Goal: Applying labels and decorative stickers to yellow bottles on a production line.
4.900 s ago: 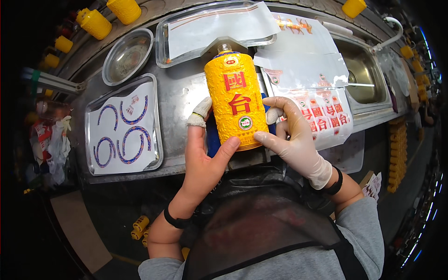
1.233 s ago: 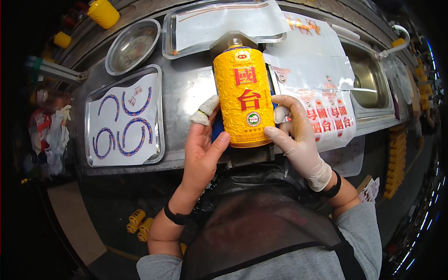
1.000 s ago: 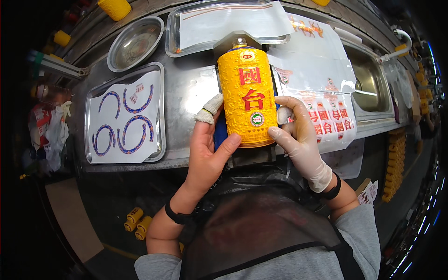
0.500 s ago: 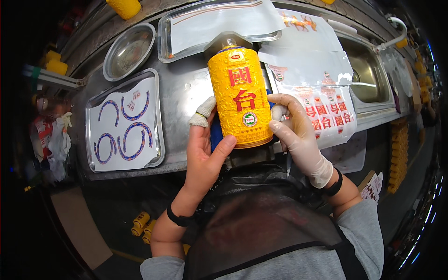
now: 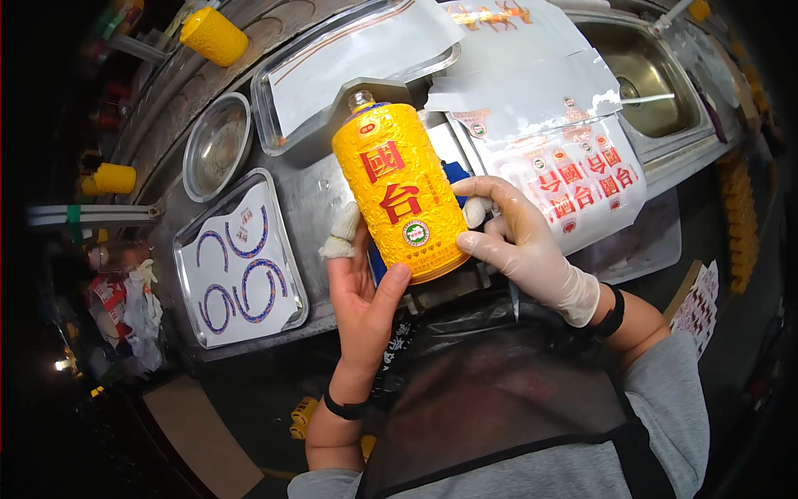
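Observation:
A yellow embossed bottle [image 5: 436, 179] with large red characters and a round green-and-white emblem leans to the left, its clear glass neck at the far end. My left hand [image 5: 362, 291] supports its lower left side, thumb on the front near the base; a white cloth cot covers one finger. At the lower right side, my right hand [image 5: 528, 254], in a thin translucent glove, holds the bottle between thumb and forefinger. White cloth also shows on one of its fingers. Behind the bottle, a blue cloth [image 5: 455, 171] shows in part.
A metal tray [image 5: 301, 312] with curved blue decal strips lies left, below a round metal bowl [image 5: 189, 166]. Another tray [image 5: 264, 108] holds a white sheet at the back. Red-printed decal sheets [image 5: 573, 233] lie right, near a sink [image 5: 686, 83]. Another yellow bottle [image 5: 214, 37] stands far left.
The whole view has turned, so the bench now slants. The bottle appears farther left and tilts more to the left. Both hands keep the same hold on it.

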A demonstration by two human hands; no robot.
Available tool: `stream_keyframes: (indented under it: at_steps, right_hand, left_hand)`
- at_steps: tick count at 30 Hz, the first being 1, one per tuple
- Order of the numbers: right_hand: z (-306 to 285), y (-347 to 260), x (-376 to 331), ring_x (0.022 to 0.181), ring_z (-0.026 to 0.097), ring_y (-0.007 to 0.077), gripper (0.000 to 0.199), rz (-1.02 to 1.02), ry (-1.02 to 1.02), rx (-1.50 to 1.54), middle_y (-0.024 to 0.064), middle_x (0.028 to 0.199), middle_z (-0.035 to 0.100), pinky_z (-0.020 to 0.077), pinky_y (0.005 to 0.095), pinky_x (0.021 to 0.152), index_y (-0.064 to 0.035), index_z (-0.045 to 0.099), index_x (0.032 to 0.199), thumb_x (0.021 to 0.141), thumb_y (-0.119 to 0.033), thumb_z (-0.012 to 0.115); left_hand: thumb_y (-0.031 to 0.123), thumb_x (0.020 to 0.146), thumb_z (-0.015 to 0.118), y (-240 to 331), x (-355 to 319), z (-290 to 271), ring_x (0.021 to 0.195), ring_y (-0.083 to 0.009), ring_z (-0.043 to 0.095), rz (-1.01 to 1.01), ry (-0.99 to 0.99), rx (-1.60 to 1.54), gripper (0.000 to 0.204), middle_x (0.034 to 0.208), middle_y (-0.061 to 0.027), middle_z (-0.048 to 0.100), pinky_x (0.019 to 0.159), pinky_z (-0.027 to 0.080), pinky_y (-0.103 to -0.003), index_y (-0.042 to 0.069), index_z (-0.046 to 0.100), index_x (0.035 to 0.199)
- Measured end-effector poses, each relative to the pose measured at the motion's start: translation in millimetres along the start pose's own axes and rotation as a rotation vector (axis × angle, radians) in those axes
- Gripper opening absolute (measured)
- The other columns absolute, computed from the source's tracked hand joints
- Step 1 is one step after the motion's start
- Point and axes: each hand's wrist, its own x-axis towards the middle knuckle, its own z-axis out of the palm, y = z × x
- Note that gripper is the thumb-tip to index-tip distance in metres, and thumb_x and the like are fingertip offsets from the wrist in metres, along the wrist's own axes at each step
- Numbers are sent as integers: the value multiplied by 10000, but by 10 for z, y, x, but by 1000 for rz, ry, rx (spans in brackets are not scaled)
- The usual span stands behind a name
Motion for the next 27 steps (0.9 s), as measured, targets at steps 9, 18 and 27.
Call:
stream_keyframes:
  at_steps: [9, 18, 27]
  right_hand:
    - [-8, 54, 14, 538, 333, -19, 471, -42, -3, -24, -31, 921, 472, 319, 147, 488, -57, 518, 1245, 825, -92, 727]
    - [-11, 22, 25, 525, 334, -16, 494, -50, -8, -65, -28, 921, 471, 311, 153, 471, -67, 510, 1250, 815, -113, 740]
    - [3, 39, 21, 519, 330, -12, 531, -54, 13, -94, -19, 931, 465, 311, 150, 470, -71, 505, 1262, 795, -118, 754]
  left_hand:
    - [91, 865, 683, -79, -1, -31, 1412, -289, 317, 23, 20, 18, 746, 1497, -203, 342, 1173, 208, -416, -27, 259, 1469]
    - [93, 869, 680, -65, 13, -22, 1406, -284, 326, 11, 17, 5, 741, 1495, -202, 345, 1170, 215, -413, -22, 261, 1469]
    - [79, 865, 680, -81, 0, -41, 1414, -280, 316, 9, 13, -8, 750, 1501, -202, 338, 1172, 214, -411, -14, 254, 1475]
